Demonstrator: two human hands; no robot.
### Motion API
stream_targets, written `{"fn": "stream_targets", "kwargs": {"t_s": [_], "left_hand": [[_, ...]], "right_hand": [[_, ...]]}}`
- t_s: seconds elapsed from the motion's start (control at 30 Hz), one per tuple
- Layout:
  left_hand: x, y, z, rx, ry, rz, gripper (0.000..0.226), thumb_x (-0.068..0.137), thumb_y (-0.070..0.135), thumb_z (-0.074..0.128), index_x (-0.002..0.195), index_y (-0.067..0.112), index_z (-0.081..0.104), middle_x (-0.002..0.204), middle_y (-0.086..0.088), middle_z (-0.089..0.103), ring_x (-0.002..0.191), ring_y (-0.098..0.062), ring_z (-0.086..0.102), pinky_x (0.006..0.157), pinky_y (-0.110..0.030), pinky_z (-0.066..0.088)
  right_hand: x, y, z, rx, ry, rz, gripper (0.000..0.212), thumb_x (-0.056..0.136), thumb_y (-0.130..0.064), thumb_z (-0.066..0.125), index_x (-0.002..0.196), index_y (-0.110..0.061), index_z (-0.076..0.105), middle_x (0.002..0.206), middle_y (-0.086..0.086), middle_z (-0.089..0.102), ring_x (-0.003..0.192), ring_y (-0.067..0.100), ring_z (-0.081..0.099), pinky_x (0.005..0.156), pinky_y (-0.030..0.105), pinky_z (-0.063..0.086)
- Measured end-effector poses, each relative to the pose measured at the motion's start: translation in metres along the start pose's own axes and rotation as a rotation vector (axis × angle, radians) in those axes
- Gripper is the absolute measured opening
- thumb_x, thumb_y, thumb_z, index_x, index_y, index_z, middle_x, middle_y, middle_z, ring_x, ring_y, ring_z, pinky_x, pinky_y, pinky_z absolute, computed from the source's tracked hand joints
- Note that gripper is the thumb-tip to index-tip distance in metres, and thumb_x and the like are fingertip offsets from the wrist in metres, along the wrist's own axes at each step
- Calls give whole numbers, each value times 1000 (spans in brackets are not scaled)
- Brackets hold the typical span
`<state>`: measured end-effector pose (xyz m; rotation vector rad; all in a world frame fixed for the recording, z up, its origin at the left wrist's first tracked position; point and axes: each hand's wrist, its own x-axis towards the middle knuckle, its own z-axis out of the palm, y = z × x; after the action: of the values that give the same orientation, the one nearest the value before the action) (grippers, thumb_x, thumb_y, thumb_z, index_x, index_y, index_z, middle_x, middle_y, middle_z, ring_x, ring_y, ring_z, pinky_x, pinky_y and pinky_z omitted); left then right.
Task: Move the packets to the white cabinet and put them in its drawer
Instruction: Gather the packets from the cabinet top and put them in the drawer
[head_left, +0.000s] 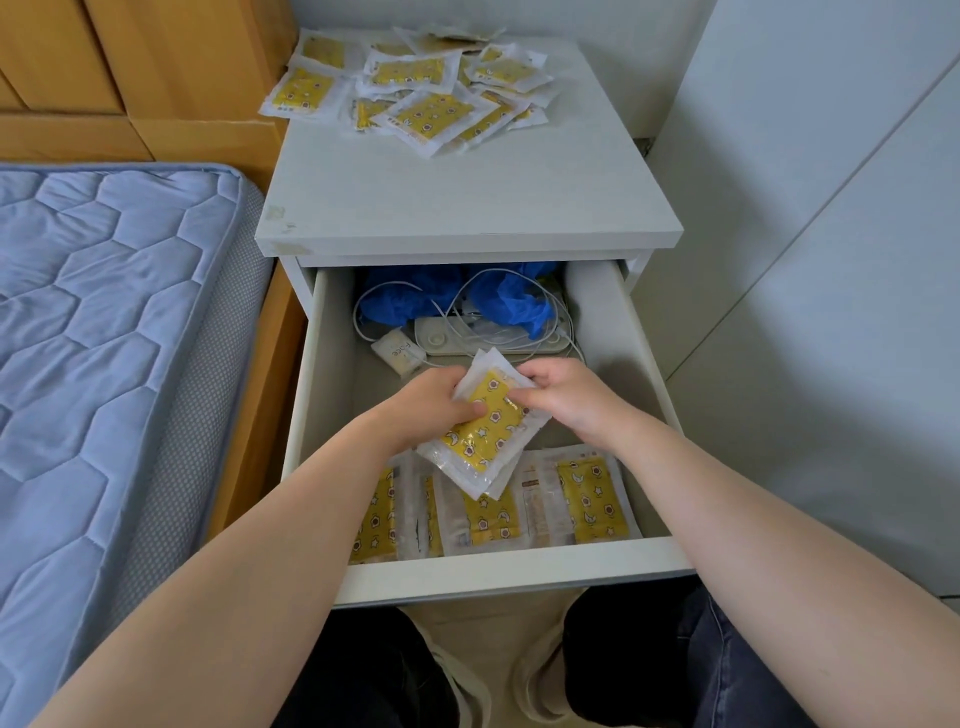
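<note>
From the head camera we look down on a white cabinet (467, 208) standing between a bed with a blue quilted mattress (104, 338) on the left and a pale wall on the right. Its top drawer (498, 569) is pulled out toward us.

Both of our hands are over the middle of the drawer. Our left hand (436, 402) and right hand (563, 397) are closed on a small stack of packets (483, 431), clear wrappers with yellow patterned contents. The left thumb and fingers pinch the stack's left edge, and the right fingers pinch its upper right corner. The stack is tilted, its lower end hanging just above the packets below.

In the front part of the drawer we see a row of packets (587, 499) lying flat side by side, partly overlapping, close against the front wall. At the back of the drawer lie crumpled blue gloves (511, 301), a tangle of white cable (498, 283), a flat pale device (488, 340) and a small white box (397, 353).

On the cabinet's top, toward the back, a loose pile of packets (415, 85) is scattered, some overlapping, one hanging slightly over the left edge.

Below the drawer front we see our dark trouser legs (727, 665) and beige fabric between them.
</note>
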<state>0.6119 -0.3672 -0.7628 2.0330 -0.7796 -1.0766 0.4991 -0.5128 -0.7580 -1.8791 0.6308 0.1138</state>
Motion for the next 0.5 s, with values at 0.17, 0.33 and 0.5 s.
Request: {"fn": "stream_targets", "kwargs": {"t_s": [0.17,0.33,0.5], "left_hand": [[-5,7,-1,-93,-58,41,23,86,21,70,108,23,62,100,6,71,88,-8,69,75,-23,55],[2,-10,-8,-15,167,-82,31,102,31,42,104,14,68,92,-1,71,89,-17,68,78,-28,52],[12,-28,7,511,-129,-166,42,103,37,33,127,15,59,128,-5,60,115,-22,55,97,-32,40]], "right_hand": [[4,3,-11,16,74,2,12,83,-4,67,89,-14,69,95,8,73,92,23,69,91,41,53],[1,7,-30,-72,46,99,13,86,-6,63,88,-19,68,96,4,70,95,21,65,91,39,51],[-1,16,15,-599,-237,54,35,87,-10,64,121,-13,61,116,2,62,109,20,58,83,26,43]]}}
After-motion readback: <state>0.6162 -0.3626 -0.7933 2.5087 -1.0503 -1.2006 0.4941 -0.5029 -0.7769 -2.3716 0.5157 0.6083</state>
